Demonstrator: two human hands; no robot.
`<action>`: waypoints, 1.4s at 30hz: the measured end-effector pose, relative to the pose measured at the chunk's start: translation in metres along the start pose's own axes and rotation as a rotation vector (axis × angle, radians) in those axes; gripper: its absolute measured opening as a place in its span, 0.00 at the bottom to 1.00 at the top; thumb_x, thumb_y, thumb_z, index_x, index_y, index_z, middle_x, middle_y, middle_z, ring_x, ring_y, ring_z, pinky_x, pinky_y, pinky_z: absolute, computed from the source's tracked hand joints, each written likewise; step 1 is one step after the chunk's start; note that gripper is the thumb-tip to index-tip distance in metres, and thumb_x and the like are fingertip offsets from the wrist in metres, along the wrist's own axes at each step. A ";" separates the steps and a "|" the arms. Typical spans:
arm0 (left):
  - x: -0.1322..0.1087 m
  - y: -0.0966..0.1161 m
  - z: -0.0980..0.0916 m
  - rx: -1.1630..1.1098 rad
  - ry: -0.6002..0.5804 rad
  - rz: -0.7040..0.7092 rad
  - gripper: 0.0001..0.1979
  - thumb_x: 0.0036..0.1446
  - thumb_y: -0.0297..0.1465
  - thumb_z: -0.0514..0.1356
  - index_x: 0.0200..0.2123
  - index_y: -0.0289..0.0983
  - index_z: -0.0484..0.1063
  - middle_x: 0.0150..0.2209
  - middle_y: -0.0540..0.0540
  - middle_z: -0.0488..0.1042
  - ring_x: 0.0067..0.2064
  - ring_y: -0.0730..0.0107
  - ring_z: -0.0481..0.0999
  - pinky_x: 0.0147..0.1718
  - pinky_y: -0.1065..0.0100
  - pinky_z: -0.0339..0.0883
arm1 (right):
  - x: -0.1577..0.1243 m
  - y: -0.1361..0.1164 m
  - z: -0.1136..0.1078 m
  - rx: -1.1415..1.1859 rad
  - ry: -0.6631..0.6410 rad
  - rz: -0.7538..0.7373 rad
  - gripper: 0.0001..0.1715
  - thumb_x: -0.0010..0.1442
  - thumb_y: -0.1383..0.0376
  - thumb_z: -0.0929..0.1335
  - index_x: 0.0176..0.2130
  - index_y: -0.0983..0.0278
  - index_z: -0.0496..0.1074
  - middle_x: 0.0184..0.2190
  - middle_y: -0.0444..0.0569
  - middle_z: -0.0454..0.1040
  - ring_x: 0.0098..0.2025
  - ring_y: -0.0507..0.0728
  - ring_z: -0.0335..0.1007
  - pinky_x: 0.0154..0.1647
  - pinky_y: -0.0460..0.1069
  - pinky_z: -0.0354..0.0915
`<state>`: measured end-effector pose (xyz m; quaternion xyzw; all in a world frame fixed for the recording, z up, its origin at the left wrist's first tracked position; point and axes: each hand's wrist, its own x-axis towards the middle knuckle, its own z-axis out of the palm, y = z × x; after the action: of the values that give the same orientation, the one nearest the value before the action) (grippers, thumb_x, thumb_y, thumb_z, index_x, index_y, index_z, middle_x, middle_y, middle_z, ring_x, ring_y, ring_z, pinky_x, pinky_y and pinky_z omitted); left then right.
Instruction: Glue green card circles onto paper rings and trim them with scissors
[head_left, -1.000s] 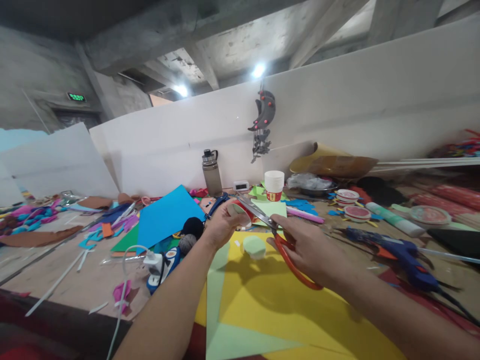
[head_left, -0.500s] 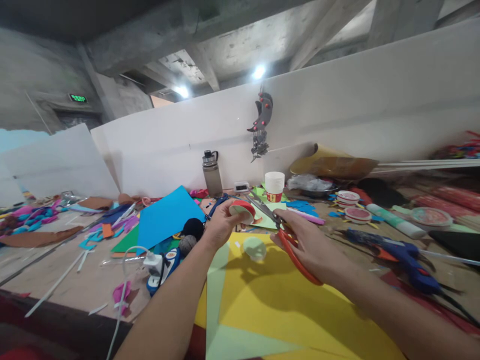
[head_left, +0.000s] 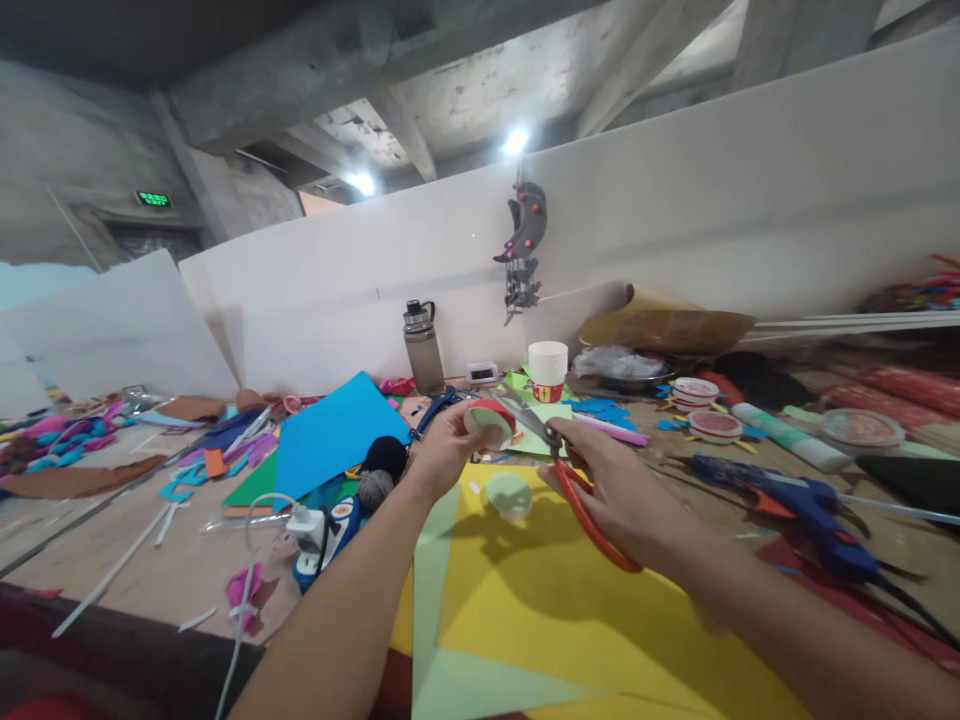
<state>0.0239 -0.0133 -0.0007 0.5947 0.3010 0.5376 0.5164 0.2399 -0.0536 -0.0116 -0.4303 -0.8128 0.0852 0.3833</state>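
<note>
My left hand point(head_left: 444, 452) grips a shallow round paper cup piece point(head_left: 501, 425) with a red edge and a pale inside, thumb across its face. Orange-red-handled scissors point(head_left: 600, 530) are in my right hand point(head_left: 615, 480), fingers wrapped round the handles. The blades point left and reach the cup piece's upper right edge; whether they bite into it I cannot tell. Below both hands, a pale green disc point(head_left: 508, 495) lies on a yellow sheet point(head_left: 570, 620), with a pale green sheet point(head_left: 431, 640) partly under it.
Stacked paper cups point(head_left: 548, 368) and a grey bottle point(head_left: 424, 350) stand behind my hands. To the right lies a blue glue gun point(head_left: 795, 500). At left are a blue sheet point(head_left: 330, 435), a power strip point(head_left: 330, 545) with a cable, and scattered scraps.
The cup piece in my left hand has shifted slightly right, closer to the scissors. The scissors' tips have moved slightly left and down. My right hand stays nearly in place.
</note>
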 end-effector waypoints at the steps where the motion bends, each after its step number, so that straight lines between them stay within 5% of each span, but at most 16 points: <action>1: 0.000 0.001 0.001 -0.012 0.028 -0.007 0.19 0.41 0.34 0.73 0.36 0.34 0.74 0.30 0.47 0.76 0.28 0.73 0.71 0.26 0.73 0.59 | 0.001 0.003 0.000 0.031 0.009 0.034 0.25 0.62 0.53 0.63 0.53 0.64 0.67 0.44 0.58 0.76 0.43 0.64 0.72 0.42 0.55 0.68; 6: 0.001 0.006 0.005 -0.085 0.129 -0.057 0.22 0.36 0.32 0.75 0.36 0.35 0.73 0.31 0.47 0.77 0.30 0.73 0.72 0.26 0.74 0.60 | 0.006 0.010 0.000 0.084 0.002 0.126 0.23 0.61 0.53 0.63 0.50 0.63 0.69 0.42 0.56 0.78 0.42 0.65 0.74 0.41 0.57 0.69; 15: -0.003 0.005 0.011 -0.254 0.020 -0.012 0.15 0.42 0.31 0.73 0.33 0.35 0.73 0.28 0.50 0.71 0.27 0.77 0.68 0.26 0.73 0.57 | -0.002 0.003 0.008 0.064 0.038 -0.032 0.26 0.62 0.55 0.64 0.56 0.63 0.64 0.49 0.58 0.73 0.48 0.64 0.70 0.48 0.57 0.67; 20: -0.008 0.006 0.024 -0.292 -0.019 -0.030 0.15 0.43 0.31 0.73 0.33 0.34 0.73 0.25 0.51 0.71 0.26 0.76 0.69 0.27 0.72 0.58 | -0.004 0.001 0.009 0.009 0.036 -0.046 0.26 0.63 0.56 0.64 0.57 0.64 0.62 0.45 0.58 0.72 0.44 0.63 0.69 0.43 0.56 0.68; 28: -0.009 0.005 0.030 -0.473 0.060 -0.028 0.14 0.42 0.29 0.73 0.33 0.34 0.74 0.28 0.50 0.74 0.29 0.76 0.72 0.30 0.72 0.64 | -0.006 -0.006 0.009 0.006 0.055 -0.049 0.25 0.62 0.57 0.65 0.56 0.64 0.63 0.44 0.56 0.71 0.42 0.61 0.70 0.43 0.55 0.67; 42: -0.011 -0.001 0.035 -0.405 0.058 -0.087 0.14 0.41 0.29 0.72 0.30 0.34 0.72 0.25 0.50 0.74 0.27 0.72 0.74 0.27 0.71 0.60 | -0.006 -0.004 0.008 -0.068 0.057 -0.037 0.24 0.63 0.55 0.63 0.54 0.64 0.65 0.41 0.56 0.73 0.39 0.61 0.72 0.39 0.54 0.68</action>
<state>0.0546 -0.0329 -0.0017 0.4494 0.2267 0.5812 0.6395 0.2337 -0.0590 -0.0180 -0.4301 -0.8117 0.0382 0.3933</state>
